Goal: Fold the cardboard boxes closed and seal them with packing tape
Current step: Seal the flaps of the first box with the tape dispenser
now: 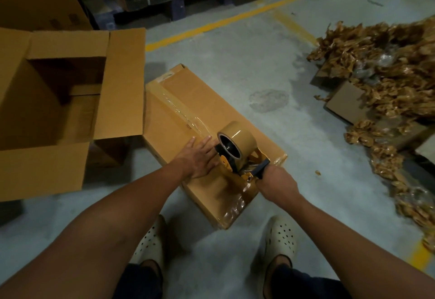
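Note:
A long closed cardboard box (pixel 207 110) lies on the concrete floor in front of my feet, with a glossy strip of tape running along its top seam. My left hand (pixel 200 157) presses flat on the box top, fingers spread, just left of the tape dispenser (pixel 237 152). The dispenser carries a brown tape roll and rests on the box near its close end. My right hand (pixel 273 181) is closed around the dispenser's dark handle. Shiny tape also wraps the box's near corner.
A large open cardboard box (pixel 58 100) with raised flaps stands to the left, touching the sealed one. A heap of crumpled brown paper and small boxes (pixel 386 91) covers the floor at right. Stacked cartons on pallets line the back; yellow lines mark the floor.

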Demonstrator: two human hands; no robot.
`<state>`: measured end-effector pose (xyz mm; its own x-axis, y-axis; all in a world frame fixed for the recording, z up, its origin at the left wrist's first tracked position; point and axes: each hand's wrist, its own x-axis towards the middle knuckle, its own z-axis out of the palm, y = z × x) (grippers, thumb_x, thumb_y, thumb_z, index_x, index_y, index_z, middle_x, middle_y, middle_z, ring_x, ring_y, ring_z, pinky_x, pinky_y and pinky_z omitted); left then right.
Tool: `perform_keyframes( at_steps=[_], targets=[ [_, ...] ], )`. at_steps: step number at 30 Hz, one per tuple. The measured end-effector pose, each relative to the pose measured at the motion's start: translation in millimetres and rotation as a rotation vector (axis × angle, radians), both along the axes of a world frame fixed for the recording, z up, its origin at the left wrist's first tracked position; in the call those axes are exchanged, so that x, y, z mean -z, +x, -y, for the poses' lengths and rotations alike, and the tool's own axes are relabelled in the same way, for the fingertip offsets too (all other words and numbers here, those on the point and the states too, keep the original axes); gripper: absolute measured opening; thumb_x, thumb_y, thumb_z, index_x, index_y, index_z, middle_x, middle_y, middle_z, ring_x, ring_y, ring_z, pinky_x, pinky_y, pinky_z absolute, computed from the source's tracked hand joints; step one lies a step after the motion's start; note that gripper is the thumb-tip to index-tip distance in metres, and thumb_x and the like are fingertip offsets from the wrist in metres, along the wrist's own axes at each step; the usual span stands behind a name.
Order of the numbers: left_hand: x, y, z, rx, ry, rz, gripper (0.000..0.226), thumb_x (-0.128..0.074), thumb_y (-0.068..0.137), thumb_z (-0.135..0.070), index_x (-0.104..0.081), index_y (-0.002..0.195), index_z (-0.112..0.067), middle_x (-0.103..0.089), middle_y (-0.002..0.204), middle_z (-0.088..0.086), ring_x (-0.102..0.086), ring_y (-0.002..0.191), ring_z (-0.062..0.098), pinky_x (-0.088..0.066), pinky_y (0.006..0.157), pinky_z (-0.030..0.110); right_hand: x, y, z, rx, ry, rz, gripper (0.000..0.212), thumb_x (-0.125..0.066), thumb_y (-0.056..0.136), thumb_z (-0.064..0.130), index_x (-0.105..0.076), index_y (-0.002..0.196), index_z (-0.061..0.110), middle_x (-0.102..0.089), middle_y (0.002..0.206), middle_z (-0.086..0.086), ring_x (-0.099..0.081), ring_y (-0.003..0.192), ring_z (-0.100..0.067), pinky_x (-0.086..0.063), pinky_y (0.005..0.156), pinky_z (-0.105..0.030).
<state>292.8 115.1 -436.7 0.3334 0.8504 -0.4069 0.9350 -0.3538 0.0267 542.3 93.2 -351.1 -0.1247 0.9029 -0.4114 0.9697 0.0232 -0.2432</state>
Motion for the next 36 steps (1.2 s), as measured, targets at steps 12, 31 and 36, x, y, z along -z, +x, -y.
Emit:
perform_keyframes(
  at_steps=[12,31,36],
  targets=[
    [2,30,16,-0.005,0.017,0.017,0.106,-0.017,0.087,-0.082,0.011,0.155,-0.006,0.020,0.162,0.014,0.020,0.150,0.027,0.003,0.120,0.058,-10,34,27,0.049,-0.011,0.113,0.025,-0.057,0.088,0.020,-0.043,0.067,0.020,-0.047,0.065,0.005,-0.047,0.056,-0.011,-0.031,0.045,-0.023],
    [3,15,-24,0.007,-0.013,-0.065,0.127,-0.004,0.061,-0.100,0.004,0.158,-0.017,0.016,0.165,0.000,0.019,0.151,0.019,-0.001,0.118,0.063,-13,3,-26,-0.016,0.045,0.078,0.006,-0.055,0.088,0.024,-0.057,0.084,0.020,-0.059,0.076,0.000,-0.063,0.071,-0.024,-0.058,0.065,-0.036],
    [-1,21,-30,-0.020,-0.061,-0.092,0.117,-0.019,0.071,-0.096,0.006,0.158,-0.022,0.015,0.165,0.000,0.016,0.151,0.022,-0.004,0.118,0.064,-16,6,-35,-0.048,0.021,0.096,0.006,-0.056,0.088,0.024,-0.058,0.088,0.019,-0.060,0.078,0.000,-0.064,0.074,-0.023,-0.057,0.066,-0.035]
  ],
)
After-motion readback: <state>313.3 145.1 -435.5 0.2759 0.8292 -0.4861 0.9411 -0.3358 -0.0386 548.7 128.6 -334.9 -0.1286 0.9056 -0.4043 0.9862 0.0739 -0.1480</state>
